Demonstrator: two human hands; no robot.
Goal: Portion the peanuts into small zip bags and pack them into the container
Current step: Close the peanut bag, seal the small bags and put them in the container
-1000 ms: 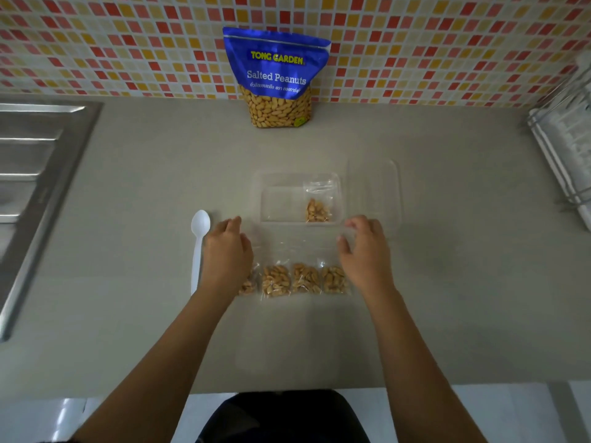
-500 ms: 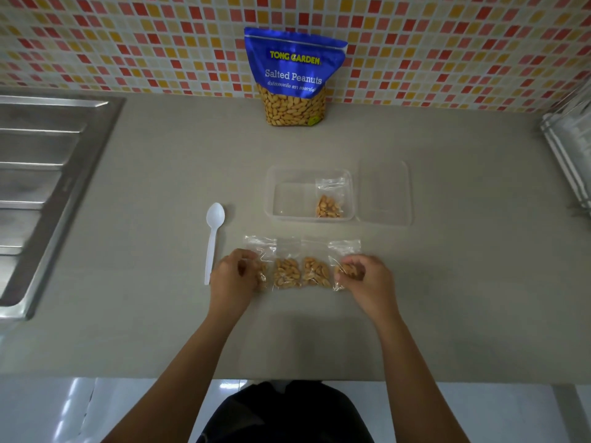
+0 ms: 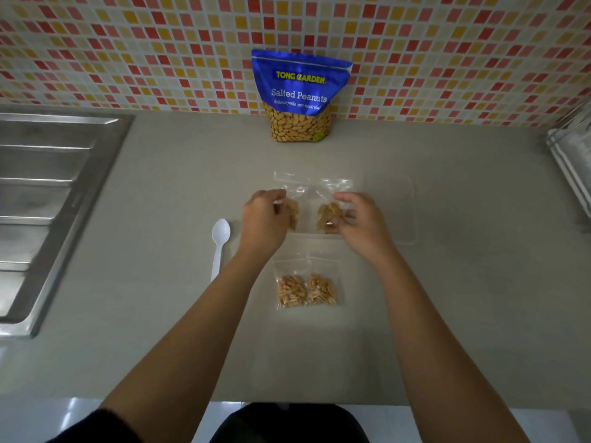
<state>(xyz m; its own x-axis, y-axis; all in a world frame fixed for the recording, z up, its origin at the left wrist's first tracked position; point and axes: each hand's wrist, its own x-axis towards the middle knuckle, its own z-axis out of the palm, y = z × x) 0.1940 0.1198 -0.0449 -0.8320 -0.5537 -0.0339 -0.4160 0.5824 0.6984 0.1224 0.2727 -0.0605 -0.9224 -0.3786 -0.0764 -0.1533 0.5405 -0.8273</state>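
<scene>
Zip bag (image 3: 292,212) pinched in curled fingers (image 3: 275,196) of left hand (image 3: 263,219), second bag (image 3: 327,214) same in right hand (image 3: 361,222), both just over the clear container (image 3: 315,236), two more bags (image 3: 291,290) lying on table (image 3: 447,314); slick film could slip or bags catch the rim and land outside

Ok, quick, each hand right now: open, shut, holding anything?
Left hand: pinches the left peanut bag.
Right hand: pinches the right peanut bag.

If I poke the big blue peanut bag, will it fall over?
Probably not backward: the blue bag stands at the tiled wall. Its lower part shows peanuts packed tight, so it is likely bottom-heavy and steady. The thin top may just bend.
</scene>
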